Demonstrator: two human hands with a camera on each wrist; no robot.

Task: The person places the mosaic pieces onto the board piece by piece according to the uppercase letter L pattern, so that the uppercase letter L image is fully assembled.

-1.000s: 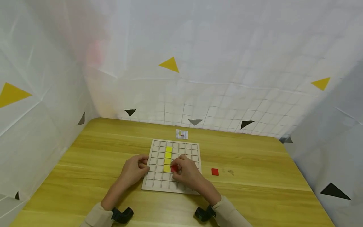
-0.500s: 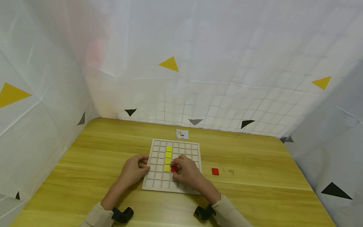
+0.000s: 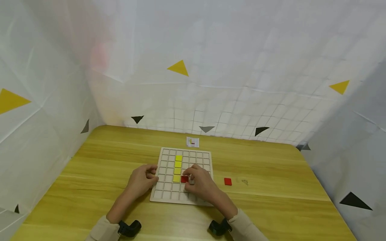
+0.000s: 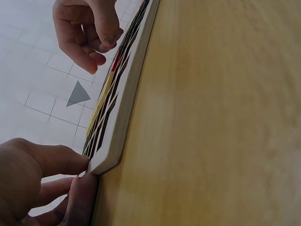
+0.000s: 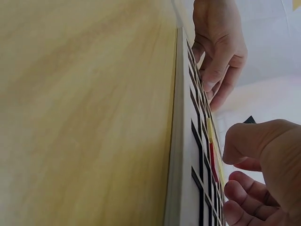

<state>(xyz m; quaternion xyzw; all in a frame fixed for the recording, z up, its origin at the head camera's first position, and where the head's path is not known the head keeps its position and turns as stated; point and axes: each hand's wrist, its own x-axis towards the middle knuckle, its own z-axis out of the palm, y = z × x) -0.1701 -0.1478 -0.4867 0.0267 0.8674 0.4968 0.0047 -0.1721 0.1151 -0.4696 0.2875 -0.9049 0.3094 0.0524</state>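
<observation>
A wooden grid board (image 3: 169, 194) lies on the table. Several yellow square tiles (image 3: 177, 171) form a column in it. A red square tile (image 3: 184, 179) sits in the cell right of the lowest yellow one. My right hand (image 3: 201, 182) hovers just over this red tile, fingers loosely bent; in the right wrist view a gap shows between its fingertips (image 5: 233, 188) and the board. At the board's left edge, my left hand (image 3: 141, 179) holds the rim between thumb and fingers, seen close in the left wrist view. My right hand covers part of the board.
Another red tile (image 3: 228, 181) lies on the table right of the board. Behind the board is a small printed card (image 3: 192, 142) showing a grid pattern. White sheeting (image 3: 241, 60) with triangles encloses the wooden table (image 3: 265, 170) at the back and sides.
My right fingers have come off the red tile, which now shows flat in its cell. The left hand stays at the board's edge. The head view has shifted slightly.
</observation>
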